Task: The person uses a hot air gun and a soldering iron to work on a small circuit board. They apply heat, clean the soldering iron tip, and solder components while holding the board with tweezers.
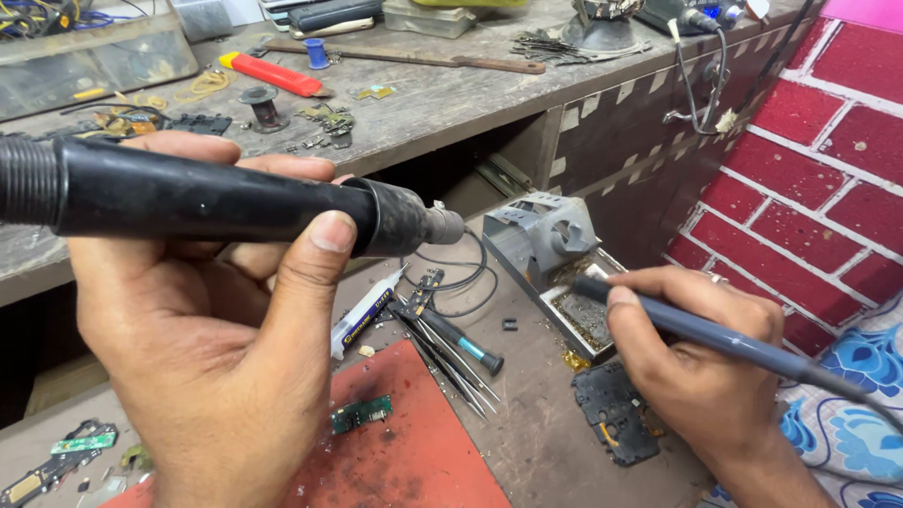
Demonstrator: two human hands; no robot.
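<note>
The left hand [212,348] is wrapped tight around a thick black hot-air handle [207,199], dusty and scuffed, its metal nozzle pointing right above the red mat [414,461]. The right hand [701,362] pinches a slim grey soldering iron [696,329] like a pen, tip dipped at the grey stand's tray [574,315]. Tweezers [451,367] lie between them.

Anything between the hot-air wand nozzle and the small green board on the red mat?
Nothing visible. The hot-air wand in the left hand points right, above the bench; the green board lies uncovered on the red mat. Syringe and tweezers lie beside it.
</note>
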